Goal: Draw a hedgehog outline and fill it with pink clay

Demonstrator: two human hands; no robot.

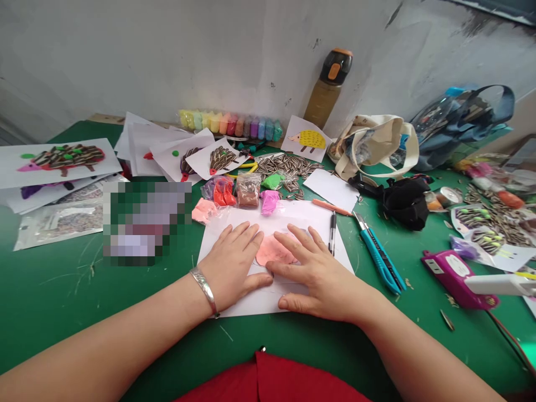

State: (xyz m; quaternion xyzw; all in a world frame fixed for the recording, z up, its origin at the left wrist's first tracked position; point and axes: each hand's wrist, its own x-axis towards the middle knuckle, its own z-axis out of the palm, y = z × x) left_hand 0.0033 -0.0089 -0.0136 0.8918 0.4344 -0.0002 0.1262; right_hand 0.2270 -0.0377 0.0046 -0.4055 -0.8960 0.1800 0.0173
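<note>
A flattened patch of pink clay (274,250) lies on a white sheet of paper (251,298) in front of me. My left hand (237,259) rests on the sheet at the clay's left side, fingers spread, a silver bracelet on its wrist. From the right, my right hand (312,271) reaches over the clay with its fingers apart, some fingertips on the clay's right part. Neither hand holds anything. Beside the right hand, a black pen (332,231) lies on the paper's right side.
Behind the paper sit bagged clays, such as brown (248,191), and loose sunflower seeds (288,166). A blue cutter (379,254) and magenta device (458,279) lie right. Hedgehog pictures (62,159) are at left; a bottle (329,89) stands by the wall.
</note>
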